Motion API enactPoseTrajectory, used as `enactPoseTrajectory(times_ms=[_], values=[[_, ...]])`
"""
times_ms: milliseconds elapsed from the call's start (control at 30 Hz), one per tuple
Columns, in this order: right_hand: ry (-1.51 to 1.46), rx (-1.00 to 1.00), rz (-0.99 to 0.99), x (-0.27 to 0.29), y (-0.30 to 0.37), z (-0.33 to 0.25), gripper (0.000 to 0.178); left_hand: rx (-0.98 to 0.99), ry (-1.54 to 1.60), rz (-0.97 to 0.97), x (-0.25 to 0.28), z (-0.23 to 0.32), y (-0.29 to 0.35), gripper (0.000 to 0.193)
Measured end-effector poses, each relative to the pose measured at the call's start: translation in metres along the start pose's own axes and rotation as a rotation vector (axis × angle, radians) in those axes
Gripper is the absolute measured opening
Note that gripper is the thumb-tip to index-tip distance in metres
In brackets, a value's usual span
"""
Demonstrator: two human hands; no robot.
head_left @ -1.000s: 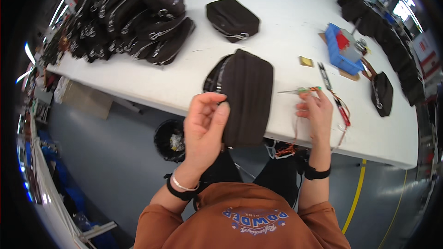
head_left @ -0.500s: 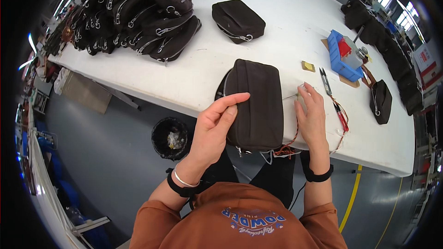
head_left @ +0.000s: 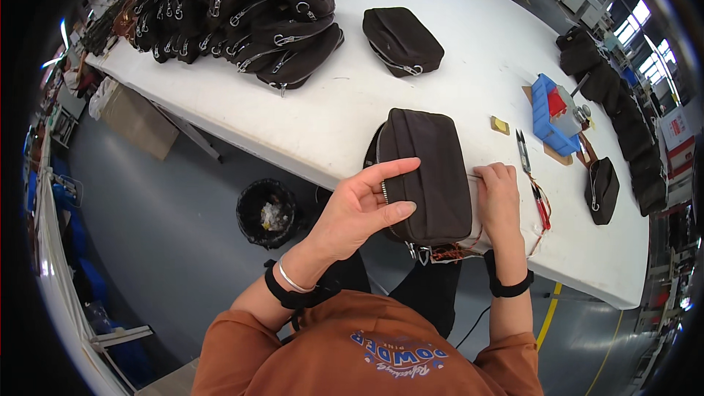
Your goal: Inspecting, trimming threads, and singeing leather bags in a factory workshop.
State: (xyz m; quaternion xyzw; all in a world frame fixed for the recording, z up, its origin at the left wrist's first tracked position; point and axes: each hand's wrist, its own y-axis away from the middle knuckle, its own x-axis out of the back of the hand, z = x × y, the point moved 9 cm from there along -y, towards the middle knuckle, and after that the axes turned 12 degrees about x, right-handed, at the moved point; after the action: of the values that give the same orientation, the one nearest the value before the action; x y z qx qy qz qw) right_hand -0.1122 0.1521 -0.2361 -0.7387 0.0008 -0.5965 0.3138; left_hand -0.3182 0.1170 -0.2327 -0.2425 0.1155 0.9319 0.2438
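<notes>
A dark zipped pouch (head_left: 434, 176) lies at the table's near edge, its zip side to the left. My left hand (head_left: 359, 209) rests at that side, the index finger and thumb spread apart over the pouch's upper face. My right hand (head_left: 500, 202) is at the pouch's right edge, its fingers curled together; whatever they hold is hidden. Orange-brown cord (head_left: 449, 252) is bunched at the pouch's near end. To the right of my right hand lie thread snips (head_left: 523, 152) and a red-handled tool (head_left: 543, 209) with cord around it.
A heap of dark pouches (head_left: 242, 11) fills the far left; a single pouch (head_left: 403, 40) lies beyond mine. On the right are a blue bin (head_left: 546, 114), a small yellow piece (head_left: 500, 125) and a small pouch (head_left: 602, 191). A black waste bin (head_left: 268, 213) stands on the floor.
My left thumb has moved away from the index finger. My right hand's fingers have curled in and come up to the pouch's edge; the thin strand between them no longer shows.
</notes>
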Motion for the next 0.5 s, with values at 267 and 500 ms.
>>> enactPoseTrajectory(times_ms=[267, 500], values=[[-0.021, -0.09, 0.085, 0.031, 0.016, -0.006, 0.011, -0.016, 0.037, 0.017, -0.007, -0.001, 0.0, 0.055], [-0.503, -0.061, 0.181, 0.075, 0.011, -0.056, 0.023, -0.089, -0.068, 0.08, -0.012, 0.002, -0.002, 0.056]])
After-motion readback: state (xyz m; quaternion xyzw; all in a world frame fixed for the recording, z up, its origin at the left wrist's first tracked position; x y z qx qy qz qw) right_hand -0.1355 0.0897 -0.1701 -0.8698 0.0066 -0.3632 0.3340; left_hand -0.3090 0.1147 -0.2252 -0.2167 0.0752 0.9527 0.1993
